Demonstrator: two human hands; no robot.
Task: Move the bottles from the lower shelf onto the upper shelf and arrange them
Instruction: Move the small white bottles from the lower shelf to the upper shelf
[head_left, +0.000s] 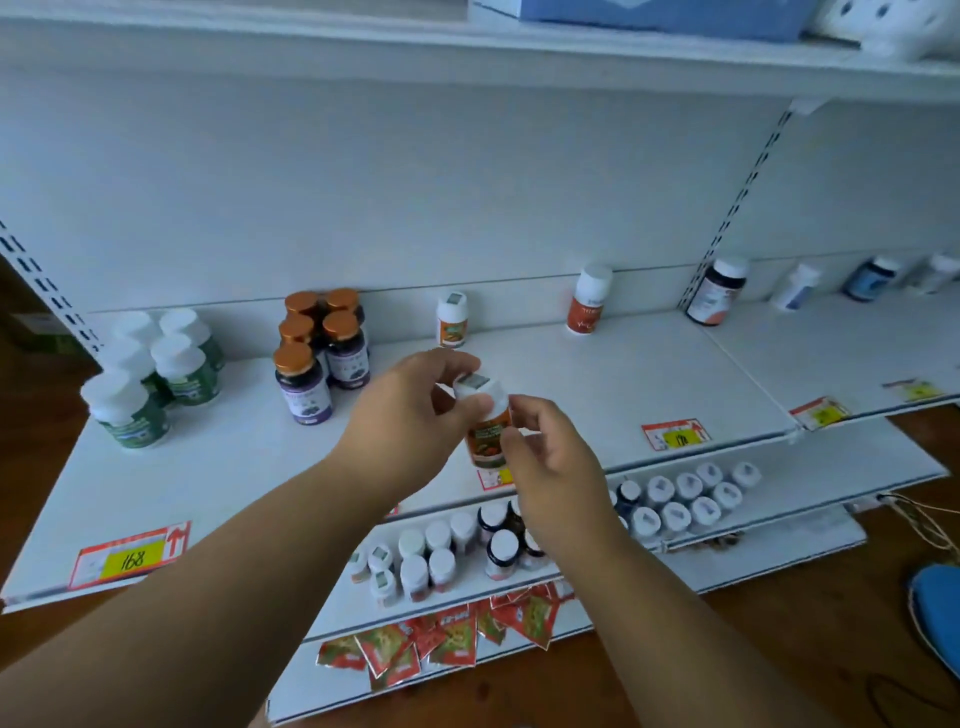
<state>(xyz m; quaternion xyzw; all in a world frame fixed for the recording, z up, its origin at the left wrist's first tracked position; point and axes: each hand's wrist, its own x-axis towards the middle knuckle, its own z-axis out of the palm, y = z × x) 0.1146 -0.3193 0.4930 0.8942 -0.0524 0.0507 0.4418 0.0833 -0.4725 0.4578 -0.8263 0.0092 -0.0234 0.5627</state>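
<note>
A white-capped bottle with an orange label (485, 421) is held in the air above the front of the upper shelf (597, 395). My left hand (410, 415) grips its cap and my right hand (545, 467) pinches its side. A matching orange-label bottle (452, 319) stands alone at the back of the upper shelf. On the lower shelf (810, 488) stand several white-capped bottles (431, 556) below my wrists, and another group (685, 499) to the right.
The upper shelf also carries green-label bottles (150, 374) at the left, copper-capped purple bottles (322, 353), a red-label bottle (589, 299) and a dark bottle (717, 291). Price tags (130, 556) line the front edge. Red sachets (447, 639) lie on the bottom shelf.
</note>
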